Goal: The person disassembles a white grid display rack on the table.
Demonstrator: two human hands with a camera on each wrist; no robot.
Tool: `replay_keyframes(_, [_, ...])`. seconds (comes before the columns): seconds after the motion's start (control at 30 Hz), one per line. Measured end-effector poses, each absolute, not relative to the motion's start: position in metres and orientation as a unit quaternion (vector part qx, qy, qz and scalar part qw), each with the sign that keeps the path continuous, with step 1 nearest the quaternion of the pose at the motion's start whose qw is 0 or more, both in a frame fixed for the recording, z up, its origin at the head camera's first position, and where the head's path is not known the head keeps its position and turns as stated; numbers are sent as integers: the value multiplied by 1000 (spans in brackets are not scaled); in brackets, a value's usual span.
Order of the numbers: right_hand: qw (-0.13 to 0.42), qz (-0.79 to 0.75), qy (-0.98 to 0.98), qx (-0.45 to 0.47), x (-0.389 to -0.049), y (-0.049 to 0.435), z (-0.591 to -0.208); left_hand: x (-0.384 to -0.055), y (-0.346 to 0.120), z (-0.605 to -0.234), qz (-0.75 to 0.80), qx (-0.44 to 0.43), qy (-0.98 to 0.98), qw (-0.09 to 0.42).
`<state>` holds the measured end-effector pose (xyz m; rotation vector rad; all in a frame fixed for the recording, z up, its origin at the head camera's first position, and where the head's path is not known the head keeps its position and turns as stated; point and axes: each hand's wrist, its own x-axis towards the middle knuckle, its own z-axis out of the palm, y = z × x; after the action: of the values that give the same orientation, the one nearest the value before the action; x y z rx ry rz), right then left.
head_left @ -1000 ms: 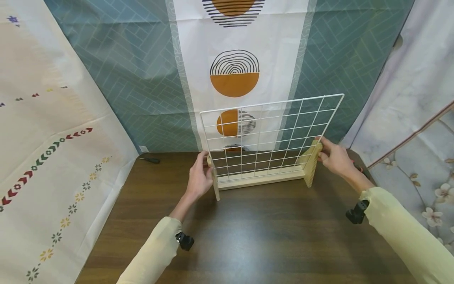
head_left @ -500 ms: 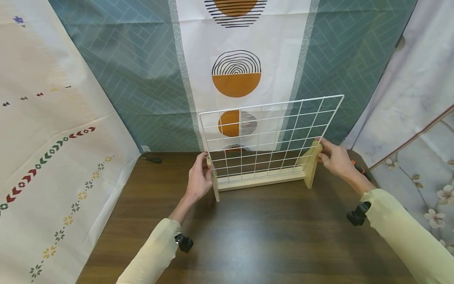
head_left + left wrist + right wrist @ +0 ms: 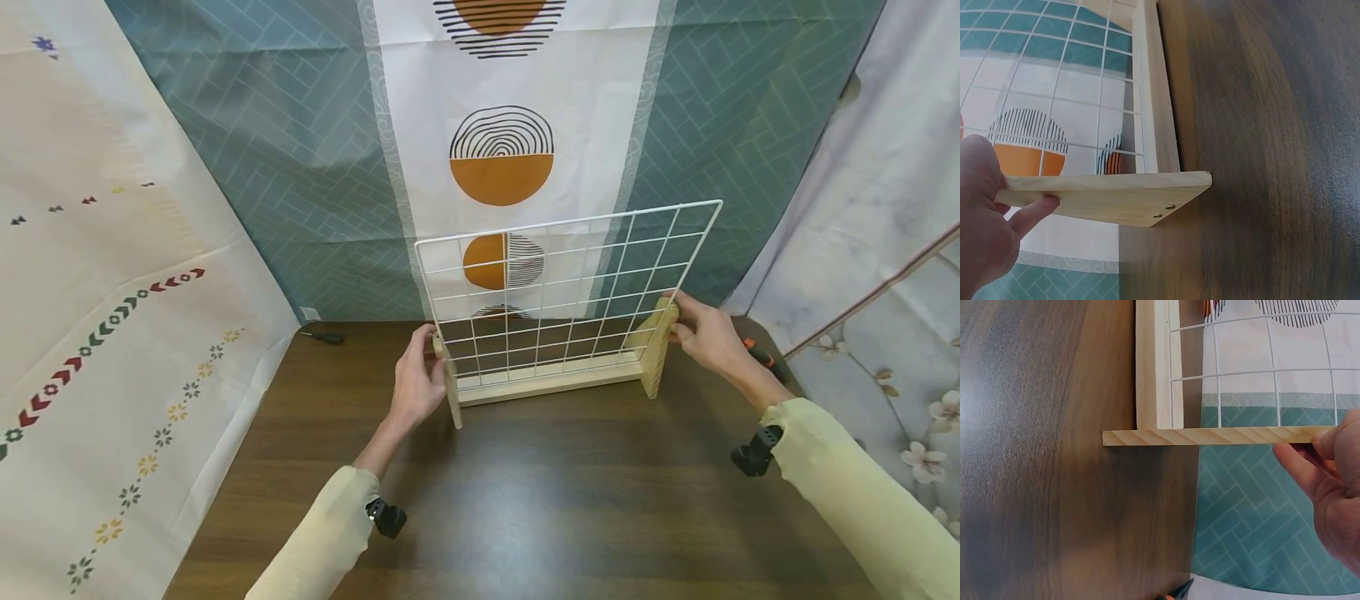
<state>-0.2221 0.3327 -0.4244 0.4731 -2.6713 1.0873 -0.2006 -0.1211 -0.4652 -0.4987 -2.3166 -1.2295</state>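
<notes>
Head view: wooden stand (image 3: 551,385) with white wire grid (image 3: 506,300) sits upright on brown counter (image 3: 540,500) before patterned cloth (image 3: 322,158), left grip (image 3: 417,383) pinching upper end of left side panel (image 3: 451,387), right grip (image 3: 708,333) likewise pinching right side panel (image 3: 657,354), dark-handled tool (image 3: 326,338) lying well apart to the left.

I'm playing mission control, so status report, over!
Left hand gripping pale flat wooden end panel; right hand gripping matching panel. White rectangular wire grid standing between them. Nothing visibly in the way.

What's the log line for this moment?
left hand: grips left side panel | right hand: grips right side panel | wire grid: between panels
</notes>
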Motion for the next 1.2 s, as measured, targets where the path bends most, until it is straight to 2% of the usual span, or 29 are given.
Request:
replay_keyframes(0.33, [115, 355, -909, 185, -223, 324, -422, -194, -131, -465, -450, -163, -850, 219])
replay_keyframes(0.8, [129, 357, -904, 198, -229, 309, -423, -184, -143, -465, -432, -158, -854, 243])
replay_keyframes(1.2, [114, 367, -902, 197, -234, 298, -426, -177, -155, -466, -428, -154, -854, 251])
